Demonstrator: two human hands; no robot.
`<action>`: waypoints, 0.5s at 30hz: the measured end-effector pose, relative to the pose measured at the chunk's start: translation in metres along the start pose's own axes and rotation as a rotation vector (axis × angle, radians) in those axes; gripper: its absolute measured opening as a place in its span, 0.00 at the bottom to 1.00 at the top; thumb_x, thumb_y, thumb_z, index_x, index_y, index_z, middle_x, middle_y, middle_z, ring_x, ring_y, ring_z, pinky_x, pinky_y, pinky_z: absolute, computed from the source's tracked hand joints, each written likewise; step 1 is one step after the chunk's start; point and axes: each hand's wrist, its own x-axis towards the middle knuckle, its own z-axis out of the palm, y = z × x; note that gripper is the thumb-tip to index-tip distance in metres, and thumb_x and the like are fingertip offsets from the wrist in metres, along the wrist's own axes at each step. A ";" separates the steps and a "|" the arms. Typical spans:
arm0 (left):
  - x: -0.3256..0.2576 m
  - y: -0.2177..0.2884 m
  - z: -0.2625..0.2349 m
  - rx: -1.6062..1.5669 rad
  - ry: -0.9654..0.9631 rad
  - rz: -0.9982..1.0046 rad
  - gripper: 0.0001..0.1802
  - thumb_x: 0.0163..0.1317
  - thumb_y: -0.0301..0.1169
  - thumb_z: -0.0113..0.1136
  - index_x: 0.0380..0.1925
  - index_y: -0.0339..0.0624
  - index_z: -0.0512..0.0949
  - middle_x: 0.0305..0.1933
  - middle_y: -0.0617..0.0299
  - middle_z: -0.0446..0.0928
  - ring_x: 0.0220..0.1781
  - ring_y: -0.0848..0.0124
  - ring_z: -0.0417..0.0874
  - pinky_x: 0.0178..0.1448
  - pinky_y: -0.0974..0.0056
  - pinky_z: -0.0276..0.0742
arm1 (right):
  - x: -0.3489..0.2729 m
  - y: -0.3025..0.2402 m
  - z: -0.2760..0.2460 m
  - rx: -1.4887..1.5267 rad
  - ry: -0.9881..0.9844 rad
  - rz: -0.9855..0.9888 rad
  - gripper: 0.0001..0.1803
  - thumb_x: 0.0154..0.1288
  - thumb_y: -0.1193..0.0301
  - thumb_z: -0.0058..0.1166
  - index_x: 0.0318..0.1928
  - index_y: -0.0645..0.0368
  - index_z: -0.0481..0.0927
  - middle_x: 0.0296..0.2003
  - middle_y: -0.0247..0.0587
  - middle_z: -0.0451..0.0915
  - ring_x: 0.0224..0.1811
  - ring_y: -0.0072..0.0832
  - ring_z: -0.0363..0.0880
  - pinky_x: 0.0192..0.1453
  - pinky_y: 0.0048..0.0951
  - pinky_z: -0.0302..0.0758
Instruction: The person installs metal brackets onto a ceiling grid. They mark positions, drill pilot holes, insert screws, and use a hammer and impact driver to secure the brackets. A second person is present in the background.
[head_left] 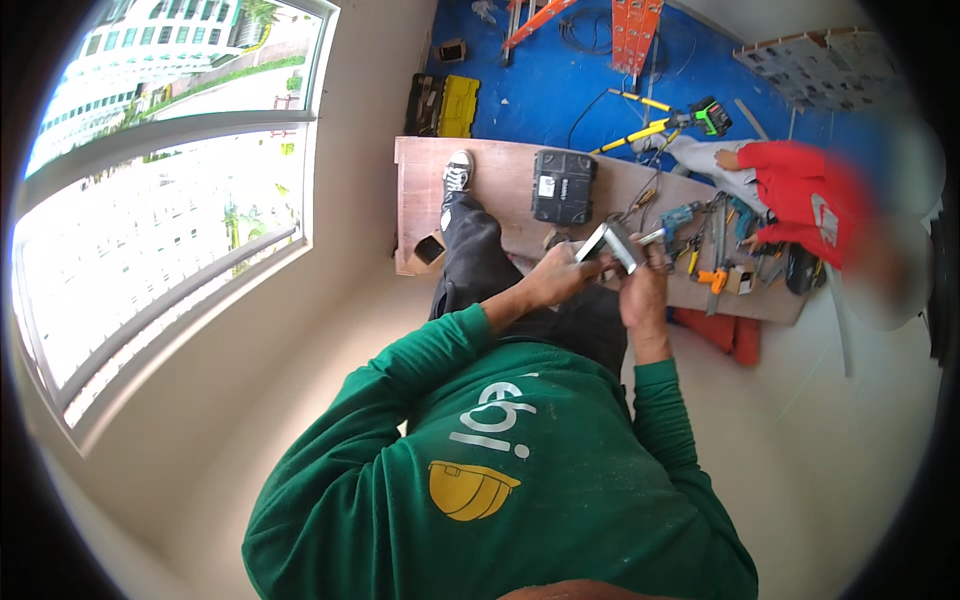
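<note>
Both hands are working together: the left hand (553, 275) is pinching the near end of a small angled grey metal bracket (612, 243), the right hand (643, 290) clenching its far-right side, steadying it above the brown plywood board (500, 175), near a black plastic tool case (564, 186).

Green sweatshirt (520, 470), white lettering and yellow hard-hat graphic on chest. Black trousers (470, 260), black sneaker (458, 172) with white toe at the board's far-left edge. Left hand (556, 275) and right hand (645, 290) on a silver-grey metal piece (612, 243). Plywood board (500, 190) brown. Black tool case (563, 186) mid-board, pale label. Teal drill (680, 218) and orange-handled tools (712, 277) toward the board's right end. Blue floor mat (560, 80) beyond; yellow-and-black case (458, 106) and orange ladder (635, 30) on it. Other person's sleeve (800, 190) red. Floor (800, 440) off-white.
</note>
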 end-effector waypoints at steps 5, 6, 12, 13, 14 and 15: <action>-0.015 0.037 -0.094 -0.600 -0.230 -0.118 0.20 0.80 0.48 0.61 0.41 0.41 0.82 0.26 0.69 0.74 0.25 0.77 0.71 0.30 0.67 0.64 | 0.012 0.006 0.100 0.042 -0.056 -0.093 0.09 0.82 0.65 0.58 0.52 0.57 0.81 0.41 0.33 0.80 0.43 0.24 0.77 0.47 0.30 0.75; -0.021 0.047 -0.115 -0.673 -0.252 -0.156 0.20 0.79 0.48 0.61 0.42 0.40 0.83 0.27 0.69 0.75 0.26 0.78 0.70 0.30 0.67 0.63 | 0.018 0.007 0.127 0.043 -0.067 -0.122 0.09 0.82 0.66 0.59 0.51 0.57 0.81 0.42 0.33 0.80 0.44 0.24 0.78 0.48 0.31 0.76; -0.039 0.112 -0.192 -0.364 -0.006 0.182 0.18 0.81 0.45 0.60 0.42 0.40 0.83 0.27 0.72 0.72 0.28 0.82 0.67 0.31 0.67 0.63 | 0.047 -0.010 0.252 0.068 0.013 -0.219 0.10 0.77 0.69 0.61 0.53 0.58 0.82 0.46 0.33 0.82 0.48 0.25 0.82 0.53 0.33 0.78; -0.040 0.120 -0.200 -0.376 -0.010 0.204 0.17 0.80 0.43 0.60 0.40 0.39 0.81 0.26 0.72 0.71 0.28 0.81 0.67 0.31 0.65 0.64 | 0.050 -0.008 0.258 0.051 0.051 -0.216 0.10 0.77 0.69 0.61 0.53 0.58 0.82 0.45 0.33 0.82 0.47 0.26 0.82 0.53 0.35 0.79; -0.043 0.125 -0.211 -0.434 -0.070 0.054 0.19 0.80 0.47 0.61 0.39 0.41 0.84 0.28 0.70 0.74 0.26 0.80 0.67 0.31 0.68 0.63 | 0.051 0.000 0.261 0.076 0.052 -0.190 0.10 0.77 0.69 0.61 0.53 0.58 0.82 0.45 0.33 0.82 0.46 0.26 0.82 0.53 0.35 0.79; -0.048 0.128 -0.218 -0.484 -0.090 0.039 0.19 0.79 0.46 0.61 0.39 0.40 0.82 0.28 0.69 0.75 0.25 0.80 0.67 0.30 0.66 0.64 | 0.054 -0.006 0.255 0.097 0.071 -0.167 0.10 0.77 0.69 0.61 0.53 0.58 0.81 0.44 0.33 0.82 0.45 0.26 0.81 0.52 0.36 0.80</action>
